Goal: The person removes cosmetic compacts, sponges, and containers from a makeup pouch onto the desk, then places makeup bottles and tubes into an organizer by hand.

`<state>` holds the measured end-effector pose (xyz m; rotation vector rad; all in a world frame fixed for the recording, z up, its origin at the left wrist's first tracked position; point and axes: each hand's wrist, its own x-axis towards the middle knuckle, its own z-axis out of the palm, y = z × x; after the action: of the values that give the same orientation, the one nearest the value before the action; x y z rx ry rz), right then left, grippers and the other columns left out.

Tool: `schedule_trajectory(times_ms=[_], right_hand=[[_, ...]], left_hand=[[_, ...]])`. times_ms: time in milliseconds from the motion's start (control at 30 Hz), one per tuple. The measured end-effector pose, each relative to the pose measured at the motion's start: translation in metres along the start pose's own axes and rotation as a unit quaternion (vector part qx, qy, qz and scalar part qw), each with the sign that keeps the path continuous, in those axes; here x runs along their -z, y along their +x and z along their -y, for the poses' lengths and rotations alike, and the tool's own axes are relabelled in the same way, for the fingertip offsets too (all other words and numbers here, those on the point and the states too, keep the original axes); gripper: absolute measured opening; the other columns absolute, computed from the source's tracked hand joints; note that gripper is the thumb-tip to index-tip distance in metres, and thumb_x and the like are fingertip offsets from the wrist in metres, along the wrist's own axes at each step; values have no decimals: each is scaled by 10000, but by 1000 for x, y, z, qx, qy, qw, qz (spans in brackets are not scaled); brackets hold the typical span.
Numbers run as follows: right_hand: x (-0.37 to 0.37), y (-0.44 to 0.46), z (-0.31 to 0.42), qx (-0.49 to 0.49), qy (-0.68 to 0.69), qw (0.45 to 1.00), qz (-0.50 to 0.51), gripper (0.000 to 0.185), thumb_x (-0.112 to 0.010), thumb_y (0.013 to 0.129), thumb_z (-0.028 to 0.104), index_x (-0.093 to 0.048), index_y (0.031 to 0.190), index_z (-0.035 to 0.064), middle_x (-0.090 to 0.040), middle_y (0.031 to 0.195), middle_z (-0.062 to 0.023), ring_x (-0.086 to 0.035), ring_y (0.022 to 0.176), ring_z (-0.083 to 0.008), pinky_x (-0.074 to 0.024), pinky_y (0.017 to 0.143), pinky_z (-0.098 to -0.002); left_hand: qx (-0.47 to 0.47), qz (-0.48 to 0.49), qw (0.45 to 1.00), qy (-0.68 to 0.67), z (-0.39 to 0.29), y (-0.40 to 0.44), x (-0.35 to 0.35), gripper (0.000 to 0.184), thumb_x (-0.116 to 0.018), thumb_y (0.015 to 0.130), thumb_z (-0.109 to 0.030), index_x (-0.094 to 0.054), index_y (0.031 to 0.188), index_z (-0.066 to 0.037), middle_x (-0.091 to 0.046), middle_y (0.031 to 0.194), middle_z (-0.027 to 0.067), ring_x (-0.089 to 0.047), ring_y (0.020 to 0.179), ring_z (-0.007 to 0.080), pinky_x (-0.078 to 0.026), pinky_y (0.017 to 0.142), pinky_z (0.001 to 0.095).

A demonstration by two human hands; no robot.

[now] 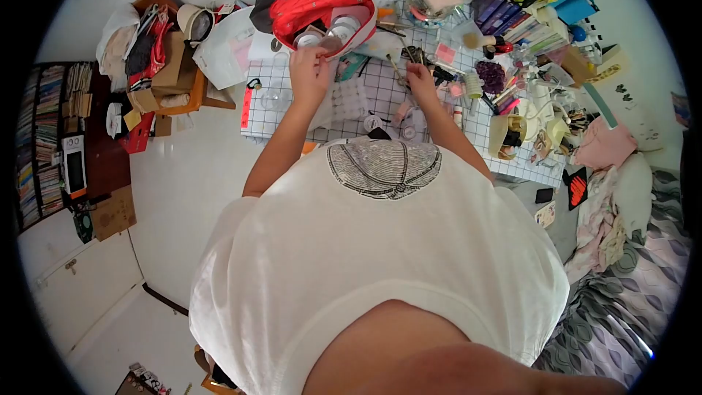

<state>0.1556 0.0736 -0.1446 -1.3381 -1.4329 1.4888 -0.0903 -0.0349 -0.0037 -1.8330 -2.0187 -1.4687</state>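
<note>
A red cosmetic bag [311, 1] stands unzipped at the far side of the grid-patterned table [256, 113], with white round containers [344, 27] inside. My left hand [310, 67] is at its near edge, fingers closed on the rim. A round brownish piece [331, 43] shows beside those fingertips; its kind is unclear. To the right, my right hand [422, 82] is closed in a pinch around a thin makeup brush [397, 67], its grip partly hidden. Dark slim tools [439, 72] lie just beyond that hand. Between my hands lies a translucent sheet [349, 99].
Books [512, 18], a purple scrunchie [490, 75] and cosmetics crowd the table's right side. A clear jar [431, 4] stands at the back. Left of the table, a chair [197, 95] carries a cardboard box [174, 62] and bags. A bed [607, 307] is at lower right.
</note>
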Motion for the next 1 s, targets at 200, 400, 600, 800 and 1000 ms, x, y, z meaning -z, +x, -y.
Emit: schedule_trajectory(times_ms=[200, 400, 600, 800, 1000], right_hand=[[-47, -8, 102, -76, 78, 994, 26, 619, -616, 770, 287, -289, 1238, 48, -439, 1145, -126, -495, 959, -225, -474, 729, -368], [-101, 23, 146, -109, 57, 988, 91, 825, -637, 753, 299, -54, 1333, 228, -342, 1261, -161, -426, 1081, -377, -426, 790, -571], [-108, 56, 119, -159, 198, 956, 148, 399, -390, 855, 159, -303, 1243, 136, -464, 1166, -149, -561, 918, -330, -500, 730, -515], [-96, 40, 129, -192, 341, 918, 69, 297, -303, 893, 149, -475, 1134, 129, -514, 1131, -115, -555, 946, -287, -523, 733, -423], [-77, 37, 141, -189, 409, 892, 28, 307, -309, 888, 98, -477, 1142, 130, -516, 1138, -97, -549, 963, -277, -524, 726, -419]], left_hand=[[199, 81, 976, -12, 34, -21, 9, 134, -557, 706, -89, -542, 813, -9, -581, 807, 144, -535, 778, 324, -410, 683, 389], [233, 217, 946, 66, 80, -54, -23, 338, -600, 699, -195, -551, 926, 51, -583, 821, 219, -565, 822, 349, -443, 754, 408], [276, 283, 908, 135, 84, -71, -44, 744, -679, 631, -228, -317, 1236, 9, -458, 1134, 259, -494, 1002, 397, -426, 845, 422], [342, 336, 859, 180, 78, -77, -46, 969, -707, 624, -173, -75, 1355, -99, -407, 1192, 207, -497, 1023, 351, -432, 852, 416], [329, 274, 888, 168, 90, -84, -52, 930, -677, 615, -90, -105, 1348, -78, -435, 1152, 194, -498, 1006, 350, -431, 835, 411]])
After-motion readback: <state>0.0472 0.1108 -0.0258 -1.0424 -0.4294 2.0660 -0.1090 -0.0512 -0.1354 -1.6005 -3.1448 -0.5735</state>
